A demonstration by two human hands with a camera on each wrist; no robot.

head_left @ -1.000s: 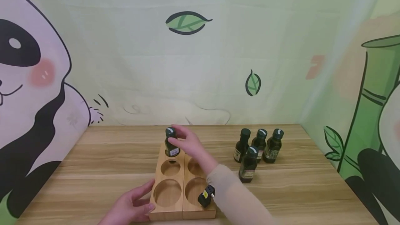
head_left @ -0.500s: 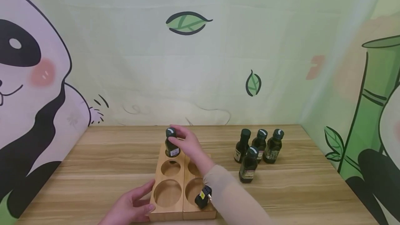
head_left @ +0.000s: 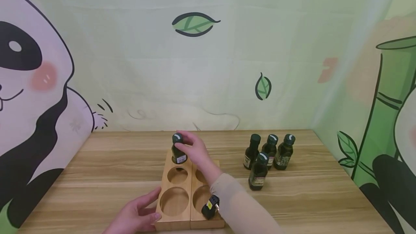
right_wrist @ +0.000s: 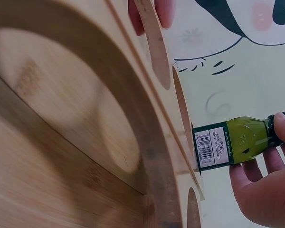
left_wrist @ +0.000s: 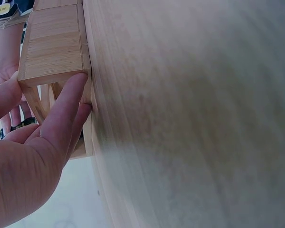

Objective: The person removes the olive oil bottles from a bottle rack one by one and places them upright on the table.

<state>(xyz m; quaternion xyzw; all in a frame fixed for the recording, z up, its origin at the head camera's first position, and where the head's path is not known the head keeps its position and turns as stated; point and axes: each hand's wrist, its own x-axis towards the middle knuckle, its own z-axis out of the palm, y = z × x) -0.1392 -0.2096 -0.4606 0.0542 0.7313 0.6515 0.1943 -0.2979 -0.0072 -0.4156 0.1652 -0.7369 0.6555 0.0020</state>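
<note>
A small green glass bottle [head_left: 179,157] with a dark cap stands in the far left hole of a wooden rack [head_left: 173,224]. My right hand [head_left: 195,150] holds it by the cap and neck. In the right wrist view the bottle [right_wrist: 211,146] passes into the hole, its barcode label showing and its base hidden. At the rack's near left corner, my left hand [head_left: 134,215] grips the side. In the left wrist view that hand [left_wrist: 33,156] has its thumb and fingers on opposite edges of the rack [left_wrist: 54,45].
Several dark bottles stand grouped on the table to the right, one bottle [head_left: 258,176] nearer than the others. The rack has two columns of round holes, with large holes at the near end. A printed cloth [head_left: 227,64] hangs behind the wooden table [head_left: 113,161].
My right forearm and its wrist camera have shifted slightly to the left. The bottle, the rack and my left hand look the same.
</note>
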